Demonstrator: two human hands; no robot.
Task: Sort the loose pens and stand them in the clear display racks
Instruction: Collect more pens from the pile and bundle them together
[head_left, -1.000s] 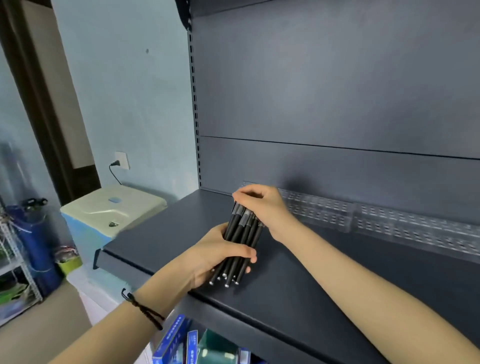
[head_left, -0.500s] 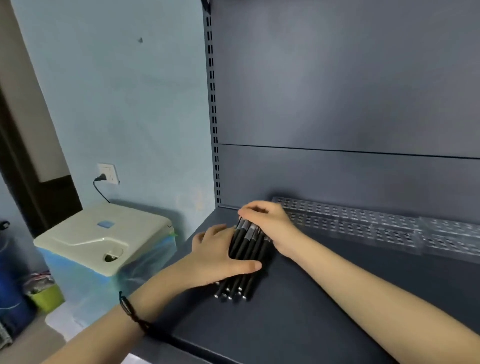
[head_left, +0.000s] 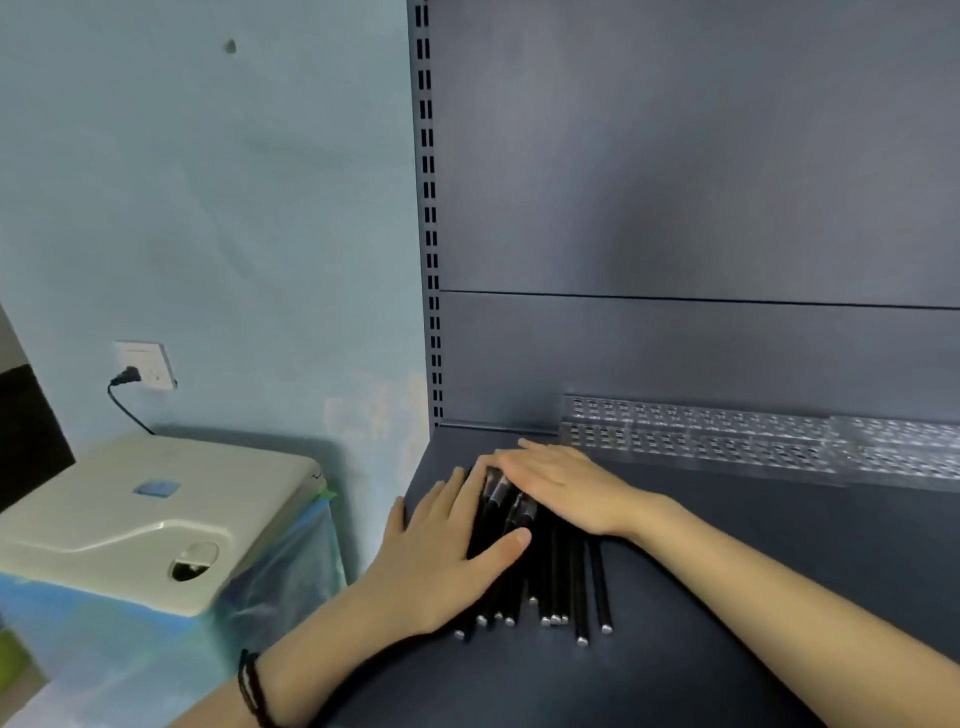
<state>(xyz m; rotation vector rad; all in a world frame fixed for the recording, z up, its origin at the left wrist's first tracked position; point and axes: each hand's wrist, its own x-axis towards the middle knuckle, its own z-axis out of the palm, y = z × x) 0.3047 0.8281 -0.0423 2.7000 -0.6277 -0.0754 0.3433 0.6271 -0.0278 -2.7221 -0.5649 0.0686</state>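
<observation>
Several black pens (head_left: 563, 582) with silver tips lie side by side on the dark shelf (head_left: 727, 597), tips pointing toward me. My left hand (head_left: 441, 551) lies flat on the left part of the pile, fingers spread and thumb across the pens. My right hand (head_left: 566, 486) rests flat over the pens' far ends, fingers straight. Clear display racks (head_left: 753, 441) with rows of small holes stand along the back of the shelf, just right of my right hand. Some pens are hidden under both hands.
The shelf's slotted upright (head_left: 428, 218) and dark back panel rise behind the pens. Left of the shelf stands a cream-lidded bin (head_left: 156, 514) wrapped in blue film. A wall socket (head_left: 145, 364) with a black plug sits on the pale blue wall.
The bundle that both hands held tilted above the shelf now lies on it, spread out. Both hands have flattened on top. The view has shifted closer and to the left.
</observation>
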